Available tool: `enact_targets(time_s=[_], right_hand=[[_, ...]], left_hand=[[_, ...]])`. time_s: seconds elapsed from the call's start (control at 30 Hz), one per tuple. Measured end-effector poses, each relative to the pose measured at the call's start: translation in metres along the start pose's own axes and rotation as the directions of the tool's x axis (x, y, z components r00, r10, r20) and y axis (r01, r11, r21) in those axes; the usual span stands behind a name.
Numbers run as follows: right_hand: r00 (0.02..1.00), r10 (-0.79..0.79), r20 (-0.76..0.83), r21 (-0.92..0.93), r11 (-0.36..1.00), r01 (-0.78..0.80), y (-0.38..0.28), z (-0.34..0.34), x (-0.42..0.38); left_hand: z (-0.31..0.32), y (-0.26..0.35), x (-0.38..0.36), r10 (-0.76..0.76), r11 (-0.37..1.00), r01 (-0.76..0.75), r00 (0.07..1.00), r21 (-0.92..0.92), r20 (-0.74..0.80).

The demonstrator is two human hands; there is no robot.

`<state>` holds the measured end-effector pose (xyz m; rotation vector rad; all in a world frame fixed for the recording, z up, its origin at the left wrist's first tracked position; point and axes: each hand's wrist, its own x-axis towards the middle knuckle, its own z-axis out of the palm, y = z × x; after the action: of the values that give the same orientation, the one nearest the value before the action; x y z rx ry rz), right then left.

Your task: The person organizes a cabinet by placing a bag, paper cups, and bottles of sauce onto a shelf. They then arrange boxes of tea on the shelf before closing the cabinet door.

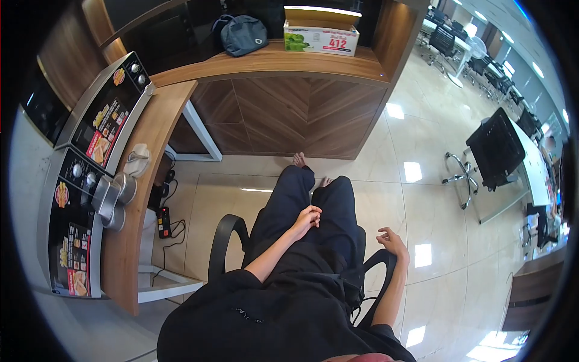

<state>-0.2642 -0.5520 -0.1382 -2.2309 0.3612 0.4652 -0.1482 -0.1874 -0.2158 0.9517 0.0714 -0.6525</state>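
My left hand (306,221) rests over my thighs, its fingers loosely curled together, and no object shows in it. Beyond the right armrest (380,265) of the chair I sit in, my right hand (393,242) is raised at the end of a forearm lying along that armrest. Its fingers are slightly bent and apart, holding nothing. Dark trousers (283,193) cover my legs, and my bare feet are on the tiles ahead. The left armrest (226,235) curves beside my left forearm.
On a wooden table (175,99) at left stand two toaster ovens (114,114), metal containers (108,196) and a pale cloth-like item (139,158). A power strip (163,222) with cables lies below. Ahead, a shelf holds a grey bag (243,35) and a carton (321,33). An office chair (494,145) stands right.
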Motion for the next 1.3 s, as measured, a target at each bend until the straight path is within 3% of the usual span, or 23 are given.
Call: enact_targets(time_s=[0.17, 0.3, 0.4, 0.8, 1.03, 1.3], right_hand=[[0.994, -0.066, 0.084, -0.073, 0.995, 0.072, -0.023, 0.002, 0.043], [0.975, -0.128, 0.182, -0.16, 0.975, 0.158, -0.055, 0.007, 0.072], [0.955, -0.158, 0.25, -0.201, 0.957, 0.211, -0.08, 0.012, 0.092], [0.832, -0.276, 0.481, -0.265, 0.859, 0.438, -0.159, 0.048, 0.154], [0.808, -0.313, 0.498, -0.27, 0.83, 0.488, -0.158, 0.052, 0.159], [0.885, -0.241, 0.398, -0.265, 0.894, 0.362, -0.125, 0.032, 0.131]], left_hand=[[-0.022, 0.009, -0.014, 0.081, 0.995, -0.087, 0.988, -0.04, -0.134], [-0.032, 0.016, -0.036, 0.245, 0.968, -0.252, 0.942, 0.002, -0.231], [-0.039, 0.022, -0.049, 0.273, 0.961, -0.271, 0.902, 0.053, -0.336], [-0.072, 0.023, -0.098, 0.353, 0.913, -0.407, 0.777, 0.012, -0.521], [-0.072, 0.029, -0.106, 0.366, 0.908, -0.417, 0.761, 0.028, -0.535], [-0.063, 0.026, -0.079, 0.333, 0.931, -0.364, 0.839, 0.01, -0.429]])
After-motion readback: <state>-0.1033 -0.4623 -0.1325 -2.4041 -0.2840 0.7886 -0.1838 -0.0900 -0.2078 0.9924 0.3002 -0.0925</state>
